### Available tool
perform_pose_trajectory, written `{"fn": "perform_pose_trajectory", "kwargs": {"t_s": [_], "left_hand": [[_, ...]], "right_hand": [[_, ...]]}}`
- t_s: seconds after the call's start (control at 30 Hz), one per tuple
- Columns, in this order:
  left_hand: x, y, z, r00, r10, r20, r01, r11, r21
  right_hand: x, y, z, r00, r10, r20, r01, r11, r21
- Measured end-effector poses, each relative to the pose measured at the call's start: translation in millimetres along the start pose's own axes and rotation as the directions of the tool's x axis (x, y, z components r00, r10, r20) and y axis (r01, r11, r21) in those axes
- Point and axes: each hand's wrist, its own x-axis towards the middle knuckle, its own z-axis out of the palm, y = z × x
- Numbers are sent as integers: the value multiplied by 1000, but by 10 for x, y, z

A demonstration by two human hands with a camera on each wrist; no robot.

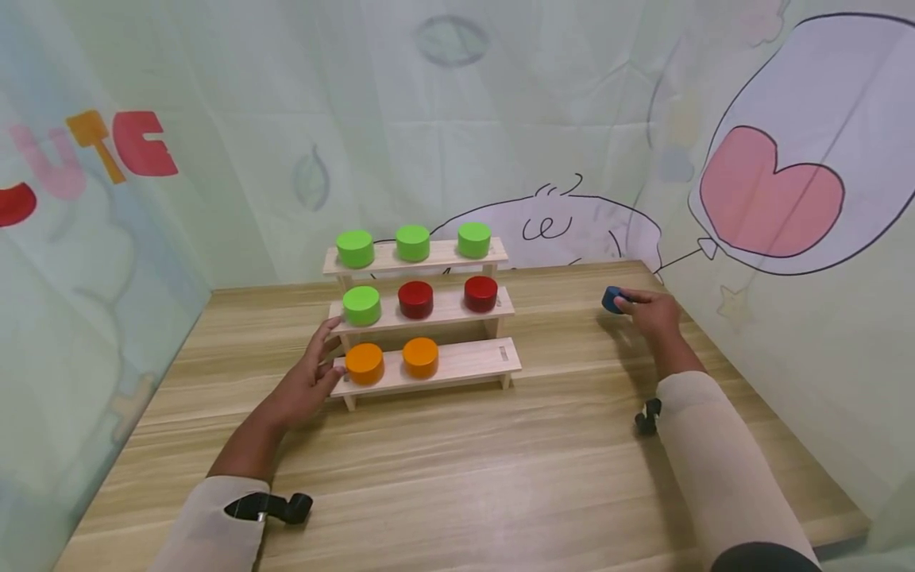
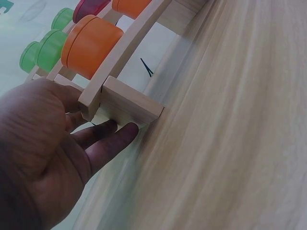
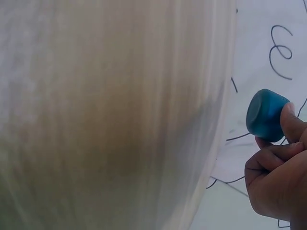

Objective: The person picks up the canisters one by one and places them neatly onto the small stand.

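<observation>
A small three-tier wooden stand (image 1: 465, 359) bears round blocks. Green blocks (image 1: 413, 243) fill the top tier, a green block (image 1: 361, 306) and two red blocks (image 1: 416, 299) sit on the middle one, and two orange blocks (image 1: 420, 357) on the lowest. At the stand's left end is my left hand (image 1: 307, 381), its fingers loosely extended against the lowest tier's end and leg (image 2: 129, 103). Off to the right, my right hand (image 1: 654, 314) pinches a blue round block (image 1: 613, 299) between thumb and fingers. That blue block (image 3: 266, 115) is tilted and appears held above the table.
The wood-grain table (image 1: 486, 477) runs up to a printed cloth backdrop (image 1: 572, 143) at the back and sides. The lowest tier's right end carries a small slot (image 1: 503, 353). Dark straps with clips (image 1: 268, 506) sit on both sleeves.
</observation>
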Motion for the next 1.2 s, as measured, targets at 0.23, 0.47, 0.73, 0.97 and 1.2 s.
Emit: {"fn": "perform_pose_trajectory", "kwargs": {"t_s": [0.23, 0.47, 0.73, 0.97, 1.2], "left_hand": [[-6, 12, 11, 1000, -19, 0, 19, 1000, -5], [-1, -6, 7, 1000, -22, -4, 22, 1000, -1], [12, 13, -1, 1000, -7, -2, 7, 1000, 8], [26, 23, -7, 1000, -7, -5, 7, 1000, 13], [24, 16, 4, 1000, -2, -5, 2, 1000, 15]], "right_hand": [[-70, -143, 84, 996, -84, 5, 83, 992, 96], [-180, -283, 185, 989, -144, 44, 133, 973, 186], [-343, -414, 267, 981, -188, 45, 170, 949, 265], [-581, -560, 377, 971, -236, 18, 217, 918, 333], [-813, -686, 486, 953, -303, 12, 272, 872, 407]]}}
